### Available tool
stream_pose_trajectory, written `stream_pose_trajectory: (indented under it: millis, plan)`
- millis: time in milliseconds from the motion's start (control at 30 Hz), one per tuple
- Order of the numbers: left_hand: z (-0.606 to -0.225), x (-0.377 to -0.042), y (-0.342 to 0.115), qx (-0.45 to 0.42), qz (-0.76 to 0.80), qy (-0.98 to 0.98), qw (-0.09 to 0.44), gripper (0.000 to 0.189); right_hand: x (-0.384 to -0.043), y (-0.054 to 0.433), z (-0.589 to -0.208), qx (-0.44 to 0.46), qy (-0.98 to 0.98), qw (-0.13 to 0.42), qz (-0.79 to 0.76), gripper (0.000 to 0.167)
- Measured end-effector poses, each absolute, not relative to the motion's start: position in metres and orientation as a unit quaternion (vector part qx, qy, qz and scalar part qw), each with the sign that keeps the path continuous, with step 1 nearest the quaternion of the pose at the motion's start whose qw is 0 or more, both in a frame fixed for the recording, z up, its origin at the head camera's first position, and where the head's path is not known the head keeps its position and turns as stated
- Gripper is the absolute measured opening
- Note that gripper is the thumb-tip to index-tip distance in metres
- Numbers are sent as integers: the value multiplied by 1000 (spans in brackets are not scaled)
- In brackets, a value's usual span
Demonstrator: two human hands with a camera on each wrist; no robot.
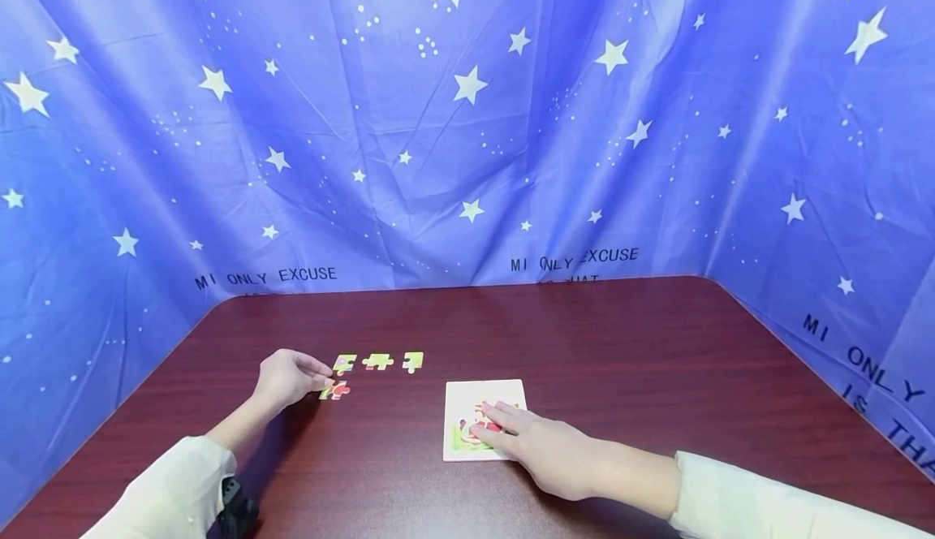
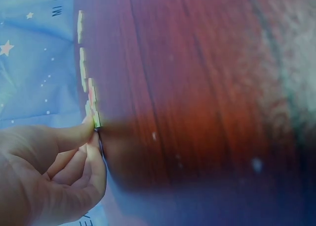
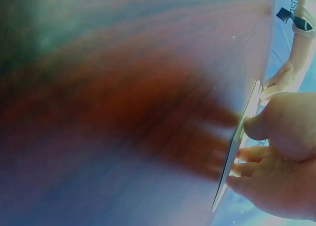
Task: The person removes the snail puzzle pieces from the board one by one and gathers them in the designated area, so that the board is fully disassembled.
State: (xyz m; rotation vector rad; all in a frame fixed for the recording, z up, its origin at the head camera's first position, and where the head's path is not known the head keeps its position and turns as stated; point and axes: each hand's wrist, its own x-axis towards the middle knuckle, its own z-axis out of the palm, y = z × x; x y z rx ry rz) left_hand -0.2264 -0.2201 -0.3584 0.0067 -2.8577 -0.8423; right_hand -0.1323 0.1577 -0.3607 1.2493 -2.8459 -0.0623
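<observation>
My left hand (image 1: 286,378) pinches the near edge of a red and green jigsaw puzzle piece (image 1: 338,391) between thumb and fingers, low over the table. In the left wrist view the fingertips meet right at the edge of this piece (image 2: 96,119). Just beyond it lies a green puzzle piece (image 1: 345,362). Fingers extended, my right hand (image 1: 551,450) rests on a square, pale puzzle board (image 1: 467,397). Part of a red and green picture shows in the board's lower half, partly hidden under the fingers. The right wrist view shows the board (image 3: 234,149) edge-on beneath the fingertips.
Two more green pieces, a middle piece (image 1: 377,362) and a right-hand piece (image 1: 413,361), lie in a row with the first on the dark red wooden table (image 1: 584,336). A blue star-printed curtain (image 1: 467,157) hangs behind the table and along its sides.
</observation>
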Motion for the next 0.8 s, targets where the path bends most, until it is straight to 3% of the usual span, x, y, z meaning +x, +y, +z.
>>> stream_pose_trajectory:
  millis: [600,800]
  plan:
    - [-346,-223,-226,50,-338,-940,3,17,-131,155,-359,399,-917,9,-8,58]
    - [-332,-221,-210,28,-370,-928,4,23,-130,158,-356,408,-913,23,0,52]
